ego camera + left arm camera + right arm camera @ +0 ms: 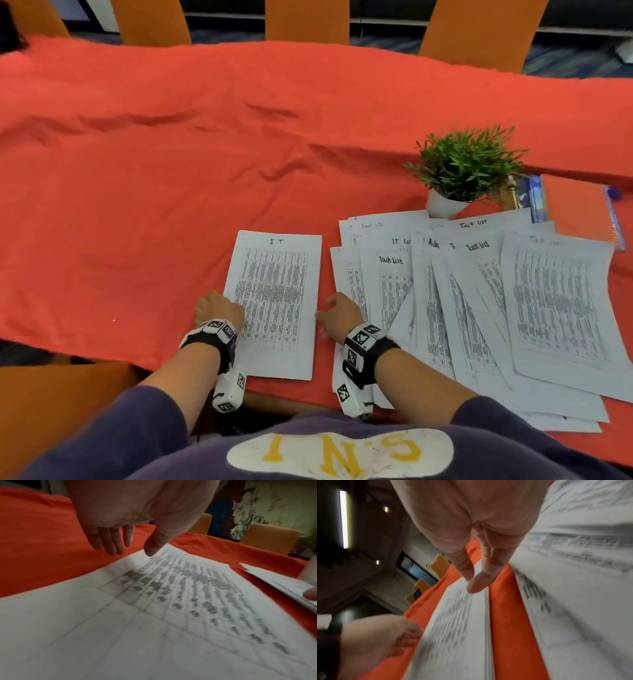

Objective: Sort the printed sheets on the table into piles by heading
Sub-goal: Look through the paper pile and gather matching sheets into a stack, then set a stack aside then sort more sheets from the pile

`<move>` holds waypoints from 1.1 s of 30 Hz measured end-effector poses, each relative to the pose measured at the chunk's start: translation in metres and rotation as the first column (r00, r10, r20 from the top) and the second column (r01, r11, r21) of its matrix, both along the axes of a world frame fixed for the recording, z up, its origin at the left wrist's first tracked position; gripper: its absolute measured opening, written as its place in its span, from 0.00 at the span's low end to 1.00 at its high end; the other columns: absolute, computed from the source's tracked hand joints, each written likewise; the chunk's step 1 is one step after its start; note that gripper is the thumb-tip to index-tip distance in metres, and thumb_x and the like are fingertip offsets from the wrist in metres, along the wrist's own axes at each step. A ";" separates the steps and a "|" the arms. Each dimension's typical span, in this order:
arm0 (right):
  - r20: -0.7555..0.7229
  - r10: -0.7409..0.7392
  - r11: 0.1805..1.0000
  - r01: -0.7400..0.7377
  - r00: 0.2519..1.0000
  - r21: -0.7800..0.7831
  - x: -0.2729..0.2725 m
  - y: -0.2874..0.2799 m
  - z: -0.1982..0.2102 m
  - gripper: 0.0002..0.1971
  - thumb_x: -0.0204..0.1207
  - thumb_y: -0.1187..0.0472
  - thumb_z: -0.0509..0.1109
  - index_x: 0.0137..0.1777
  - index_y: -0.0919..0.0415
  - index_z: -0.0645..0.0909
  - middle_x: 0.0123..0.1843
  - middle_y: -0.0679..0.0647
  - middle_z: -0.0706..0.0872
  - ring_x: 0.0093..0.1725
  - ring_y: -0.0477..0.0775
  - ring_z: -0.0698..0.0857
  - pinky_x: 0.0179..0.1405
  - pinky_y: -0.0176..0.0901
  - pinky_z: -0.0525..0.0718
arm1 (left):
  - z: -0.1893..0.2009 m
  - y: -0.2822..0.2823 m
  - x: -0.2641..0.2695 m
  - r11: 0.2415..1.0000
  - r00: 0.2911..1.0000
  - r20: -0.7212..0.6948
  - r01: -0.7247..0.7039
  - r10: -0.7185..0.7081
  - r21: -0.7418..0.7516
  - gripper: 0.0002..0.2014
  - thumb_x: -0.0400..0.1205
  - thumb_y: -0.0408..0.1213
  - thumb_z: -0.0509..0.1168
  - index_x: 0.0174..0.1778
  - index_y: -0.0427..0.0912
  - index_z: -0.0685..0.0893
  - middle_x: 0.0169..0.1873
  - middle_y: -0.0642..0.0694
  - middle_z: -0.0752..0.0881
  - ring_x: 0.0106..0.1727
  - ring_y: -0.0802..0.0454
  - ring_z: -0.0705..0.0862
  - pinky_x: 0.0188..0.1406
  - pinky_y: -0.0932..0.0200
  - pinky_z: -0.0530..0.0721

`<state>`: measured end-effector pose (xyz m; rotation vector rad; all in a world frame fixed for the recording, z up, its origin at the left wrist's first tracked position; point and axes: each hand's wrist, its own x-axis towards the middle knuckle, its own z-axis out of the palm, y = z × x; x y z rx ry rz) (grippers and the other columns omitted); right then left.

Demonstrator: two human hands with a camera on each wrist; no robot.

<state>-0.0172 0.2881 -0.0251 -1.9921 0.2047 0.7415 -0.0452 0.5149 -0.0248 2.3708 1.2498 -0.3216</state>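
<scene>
A small pile of printed sheets headed "I.T" (274, 301) lies on the red tablecloth (171, 171) in front of me. My left hand (219, 306) rests at the pile's left edge; in the left wrist view the fingers of the left hand (132, 549) are straight and the thumb touches the top sheet (154, 615). My right hand (334, 311) touches the pile's right edge with straight fingers, as the right hand (473, 582) shows against the stacked pile (453, 628). Neither hand grips paper. A fanned spread of sheets (479, 308), mostly headed "Task List", lies to the right.
A small potted plant (462, 168) stands just behind the spread sheets. An orange notebook (579, 209) and a blue book lie at the far right. Orange chairs (305, 20) line the table's far side. The cloth is wrinkled across the left and middle.
</scene>
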 end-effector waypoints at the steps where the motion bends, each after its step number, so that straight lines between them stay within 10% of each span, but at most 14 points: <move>1: -0.005 -0.049 0.997 0.049 0.999 0.066 0.003 -0.012 0.008 0.05 0.76 0.66 0.68 0.48 0.60 0.75 0.35 0.60 0.86 0.27 0.58 0.86 0.29 0.47 0.88 | 0.005 -0.011 0.006 0.999 1.000 0.007 0.028 -0.028 0.022 0.26 0.79 0.34 0.62 0.74 0.37 0.67 0.72 0.35 0.68 0.73 0.37 0.67 0.71 0.45 0.67; 6: -0.009 -0.289 0.943 0.286 0.957 0.171 0.021 -0.119 0.029 0.04 0.78 0.68 0.63 0.43 0.65 0.79 0.33 0.57 0.82 0.23 0.49 0.78 0.21 0.37 0.78 | 0.021 -0.101 0.047 0.921 0.914 0.140 0.389 -0.382 -0.028 0.17 0.79 0.38 0.62 0.65 0.43 0.79 0.68 0.39 0.73 0.67 0.40 0.75 0.68 0.47 0.74; 10: 0.068 -0.439 0.897 0.441 0.896 -0.009 0.021 -0.236 0.022 0.07 0.79 0.67 0.63 0.41 0.62 0.81 0.38 0.58 0.84 0.30 0.51 0.80 0.24 0.36 0.78 | 0.025 -0.206 0.062 0.720 0.777 0.338 0.624 -0.531 -0.305 0.07 0.83 0.34 0.60 0.51 0.44 0.83 0.56 0.43 0.84 0.48 0.50 0.82 0.43 0.62 0.80; 13: 0.139 -0.441 0.856 0.462 0.887 -0.232 0.013 -0.323 0.018 0.03 0.78 0.63 0.68 0.49 0.59 0.82 0.54 0.59 0.85 0.50 0.58 0.83 0.46 0.43 0.81 | 0.023 -0.284 0.059 0.609 0.722 0.365 0.692 -0.588 -0.386 0.06 0.83 0.33 0.59 0.46 0.46 0.80 0.45 0.49 0.83 0.41 0.54 0.80 0.33 0.67 0.76; 17: 0.143 -0.424 0.731 0.431 0.894 -0.528 0.002 -0.423 0.008 0.25 0.74 0.56 0.74 0.69 0.64 0.77 0.69 0.65 0.78 0.68 0.66 0.78 0.66 0.52 0.76 | 0.010 -0.371 0.053 0.550 0.669 0.350 0.741 -0.656 -0.386 0.05 0.82 0.34 0.63 0.50 0.41 0.83 0.49 0.45 0.80 0.46 0.51 0.79 0.43 0.62 0.77; 26: 0.046 -0.495 0.715 0.436 0.868 -0.546 -0.006 -0.503 -0.016 0.43 0.63 0.56 0.84 0.74 0.64 0.66 0.72 0.65 0.72 0.70 0.67 0.75 0.65 0.55 0.79 | -0.022 -0.471 0.053 0.699 0.830 0.302 0.558 -0.470 -0.447 0.26 0.78 0.37 0.71 0.70 0.37 0.71 0.65 0.39 0.71 0.62 0.43 0.78 0.63 0.54 0.78; 33: 0.001 -0.464 0.821 0.430 0.886 -0.376 -0.003 -0.512 -0.020 0.29 0.70 0.70 0.76 0.69 0.68 0.69 0.62 0.64 0.82 0.59 0.64 0.83 0.52 0.50 0.83 | -0.030 -0.496 0.068 0.717 0.939 0.266 0.339 -0.218 -0.609 0.24 0.76 0.43 0.72 0.62 0.34 0.73 0.55 0.43 0.82 0.54 0.47 0.82 0.60 0.54 0.81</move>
